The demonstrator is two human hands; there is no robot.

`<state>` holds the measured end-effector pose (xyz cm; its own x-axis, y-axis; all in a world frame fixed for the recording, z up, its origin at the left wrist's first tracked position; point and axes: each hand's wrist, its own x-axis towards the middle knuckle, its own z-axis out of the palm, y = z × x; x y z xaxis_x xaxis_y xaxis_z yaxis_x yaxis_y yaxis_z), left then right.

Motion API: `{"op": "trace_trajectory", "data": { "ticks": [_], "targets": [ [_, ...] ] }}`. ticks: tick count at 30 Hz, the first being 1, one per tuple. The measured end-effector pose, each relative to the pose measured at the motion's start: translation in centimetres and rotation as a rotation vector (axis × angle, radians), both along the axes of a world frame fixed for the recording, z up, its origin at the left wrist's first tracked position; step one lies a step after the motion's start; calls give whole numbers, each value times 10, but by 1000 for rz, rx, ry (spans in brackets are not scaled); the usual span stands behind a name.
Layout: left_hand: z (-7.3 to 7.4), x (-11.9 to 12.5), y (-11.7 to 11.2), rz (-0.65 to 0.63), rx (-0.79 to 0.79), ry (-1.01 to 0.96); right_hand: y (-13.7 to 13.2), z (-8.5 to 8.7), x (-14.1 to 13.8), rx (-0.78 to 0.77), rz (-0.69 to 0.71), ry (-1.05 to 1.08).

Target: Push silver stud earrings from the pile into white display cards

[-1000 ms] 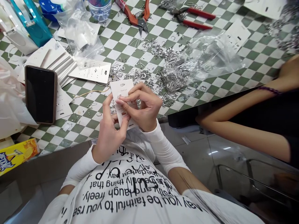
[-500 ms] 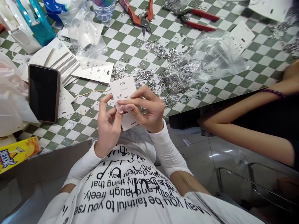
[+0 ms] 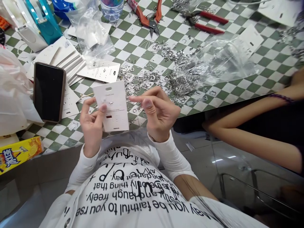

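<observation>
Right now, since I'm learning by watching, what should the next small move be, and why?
Perhaps reach the right hand into the loose metal findings: it is apart from the white jewelry card, which the left hand holds, and the findings lie close by.

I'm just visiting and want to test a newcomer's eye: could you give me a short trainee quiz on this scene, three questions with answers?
1. Which of the person's hands holds a white jewelry card?
2. True or false: the red-handled pliers lie on the checkered tabletop.
3. Which colour dominates the drink carton at the picture's left edge: A) green, B) yellow, C) purple?

Key: 1. The left hand. 2. True. 3. B.
</observation>
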<state>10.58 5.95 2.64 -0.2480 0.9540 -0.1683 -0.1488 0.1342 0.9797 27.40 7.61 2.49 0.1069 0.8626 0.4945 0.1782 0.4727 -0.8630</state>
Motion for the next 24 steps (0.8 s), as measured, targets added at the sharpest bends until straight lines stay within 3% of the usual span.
{"op": "trace_trajectory", "data": {
  "ticks": [5,10,16,24],
  "targets": [
    [-4,-39,-6,230,112,-55,5,-1,-1,-2,17,-30],
    [-5,-62,-22,324,137,-354,5,-5,-2,-6,92,-337],
    [-3,-69,-37,175,64,-679,-11,-11,3,-137,16,-732],
    [-3,-47,-41,51,9,-850,-26,-24,-15,-60,-94,-772]
  ]
}}
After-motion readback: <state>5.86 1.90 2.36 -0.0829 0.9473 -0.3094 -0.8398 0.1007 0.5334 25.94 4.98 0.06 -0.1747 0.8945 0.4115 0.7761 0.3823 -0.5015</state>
